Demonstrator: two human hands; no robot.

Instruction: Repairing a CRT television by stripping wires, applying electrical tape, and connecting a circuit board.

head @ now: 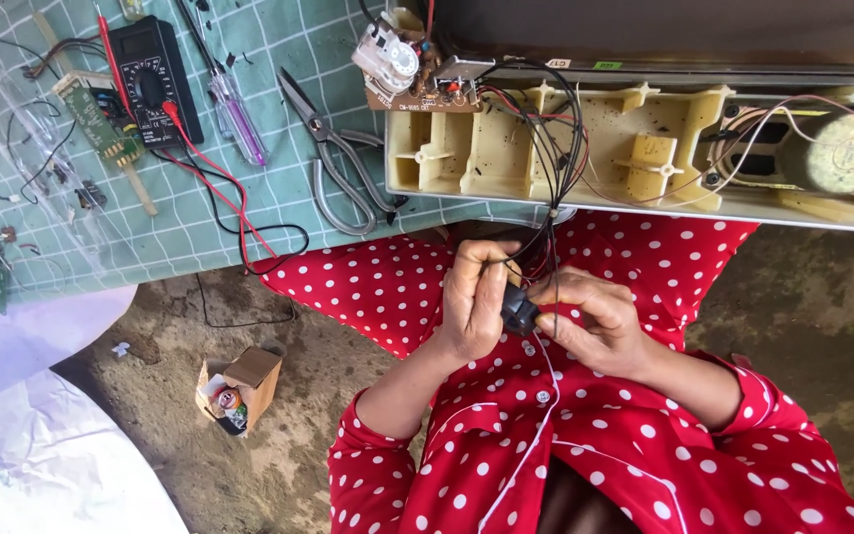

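Both my hands are up at lap level, closed together on a small black part (519, 310). My left hand (473, 302) wraps it from the left side, fingers curled over the top; my right hand (595, 318) pinches it from the right with thumb and fingertips. The part sits between the two hands, touching both, about equally near each. Can't tell its exact shape, mostly hidden by fingers.

A bundle of thin wires (546, 178) runs from the part straight up, away from me, into the opened yellowed plastic casing (555, 148) on the table edge (200, 237). So the long axis here is the wire run, near-vertical in the view, with the casing just beyond my hands.

Left on the green mat: metal shears (333, 148), a black multimeter (145, 79) with red lead, a screwdriver (234, 114). All well apart from my hands. Small cardboard box (239, 386) on the floor.
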